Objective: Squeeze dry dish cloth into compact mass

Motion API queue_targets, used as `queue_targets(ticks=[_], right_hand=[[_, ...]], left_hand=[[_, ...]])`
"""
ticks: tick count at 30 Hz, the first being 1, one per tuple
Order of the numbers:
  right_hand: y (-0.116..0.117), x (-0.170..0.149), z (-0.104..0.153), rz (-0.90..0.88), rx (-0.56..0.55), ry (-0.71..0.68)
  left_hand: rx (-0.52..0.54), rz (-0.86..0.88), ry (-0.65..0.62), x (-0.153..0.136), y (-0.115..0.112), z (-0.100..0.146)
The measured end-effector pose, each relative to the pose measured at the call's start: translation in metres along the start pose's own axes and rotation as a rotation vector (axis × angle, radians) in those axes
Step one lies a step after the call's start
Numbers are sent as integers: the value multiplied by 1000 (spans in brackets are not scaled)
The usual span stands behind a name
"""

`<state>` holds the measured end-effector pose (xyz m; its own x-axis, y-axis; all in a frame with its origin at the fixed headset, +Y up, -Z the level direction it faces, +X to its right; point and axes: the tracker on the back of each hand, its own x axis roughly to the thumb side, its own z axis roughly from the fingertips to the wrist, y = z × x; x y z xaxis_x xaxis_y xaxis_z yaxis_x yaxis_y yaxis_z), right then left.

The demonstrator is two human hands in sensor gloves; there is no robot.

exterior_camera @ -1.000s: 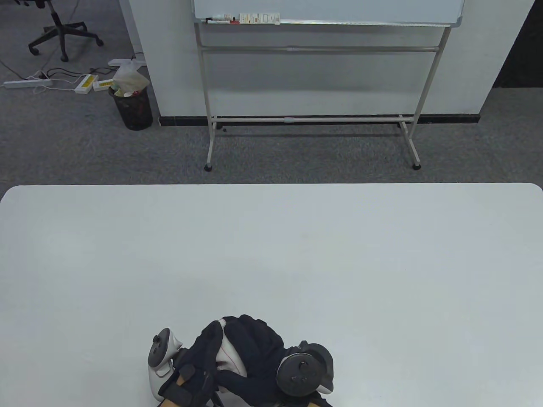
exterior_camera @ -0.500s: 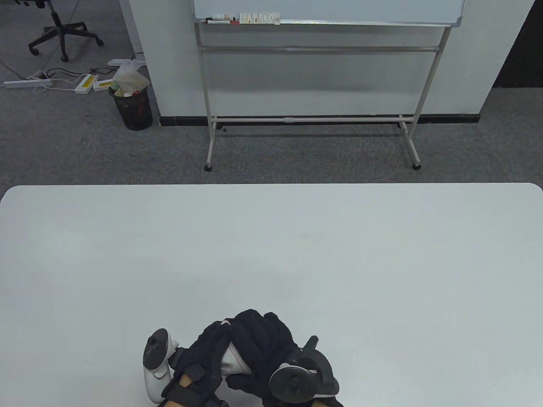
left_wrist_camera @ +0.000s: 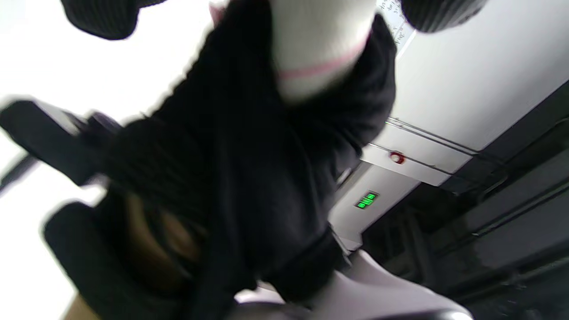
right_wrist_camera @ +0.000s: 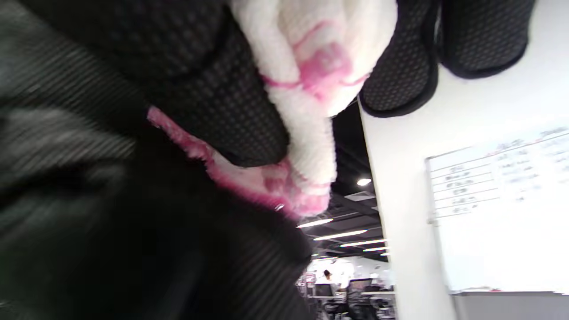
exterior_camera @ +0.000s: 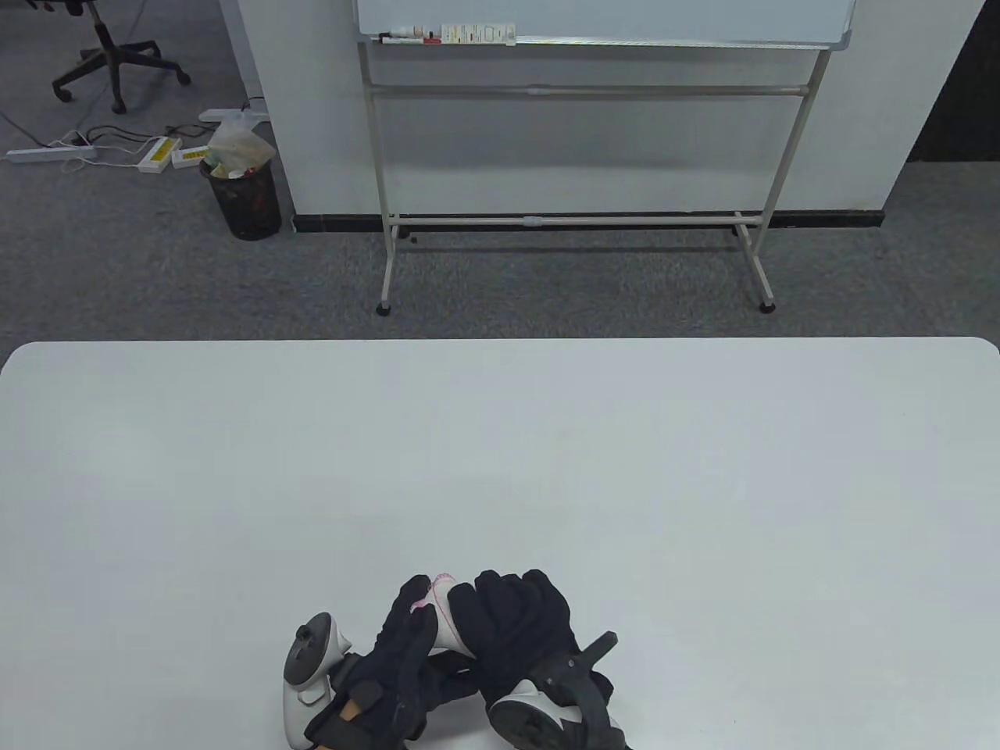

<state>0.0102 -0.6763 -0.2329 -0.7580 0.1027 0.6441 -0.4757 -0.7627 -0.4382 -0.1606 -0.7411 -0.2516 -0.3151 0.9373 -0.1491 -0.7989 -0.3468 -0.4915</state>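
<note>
The dish cloth (exterior_camera: 445, 617) is white with pink trim and is bunched small between my two gloved hands at the table's near edge. My left hand (exterior_camera: 406, 633) grips it from the left, my right hand (exterior_camera: 512, 621) wraps over it from the right. Only a small strip of cloth shows between them. In the left wrist view the white cloth (left_wrist_camera: 320, 49) with a pink line sits against the dark glove. In the right wrist view the fluffy cloth (right_wrist_camera: 311, 66) bulges between black fingers (right_wrist_camera: 222, 89), its pink edge hanging below.
The white table (exterior_camera: 500, 453) stretches out beyond the hands. A whiteboard stand (exterior_camera: 578, 219) stands on the grey carpet behind the table, and a black waste bin (exterior_camera: 244, 195) is at the back left.
Both hands have shifted a little to the right and rolled over the cloth. The right hand's fingers now lie flatter on top, and a bit of cloth shows at the far side.
</note>
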Motion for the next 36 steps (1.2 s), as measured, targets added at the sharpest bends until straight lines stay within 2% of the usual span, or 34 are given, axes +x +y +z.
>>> queue_targets(ticks=[2, 3, 6, 7, 9, 16, 18, 23, 26, 28, 29, 33, 36], right_hand=[[4, 0, 2, -111, 26, -30], [4, -2, 2, -113, 26, -35], [8, -5, 0, -303, 85, -60], [11, -4, -1, -375, 112, -32], [16, -2, -1, -421, 95, -24], [32, 0, -2, -598, 144, 45], [37, -4, -1, -687, 160, 104], [50, -21, 8, -1083, 197, 383], [60, -30, 13, -1353, 218, 520], [64, -32, 16, -1504, 204, 543], [65, -33, 17, -1547, 188, 562], [61, -34, 15, -1516, 178, 545], [54, -33, 13, -1406, 163, 551]], left_hand=[[11, 99, -18, -4, 1, -1], [-2, 126, -16, -5, 4, -2], [-76, 210, -20, -9, 8, -4], [-61, 197, -30, -8, 10, -4], [-12, 156, -54, -7, 16, -3], [192, -15, -124, -2, 31, 1], [229, -56, -149, 0, 33, 1], [295, -353, -284, 17, 25, 5], [236, -456, -323, 22, 17, 2], [158, -428, -321, 19, 10, -1], [153, -443, -319, 17, 8, -2], [211, -550, -254, 14, 9, 0], [244, -524, -212, 8, 16, 0]])
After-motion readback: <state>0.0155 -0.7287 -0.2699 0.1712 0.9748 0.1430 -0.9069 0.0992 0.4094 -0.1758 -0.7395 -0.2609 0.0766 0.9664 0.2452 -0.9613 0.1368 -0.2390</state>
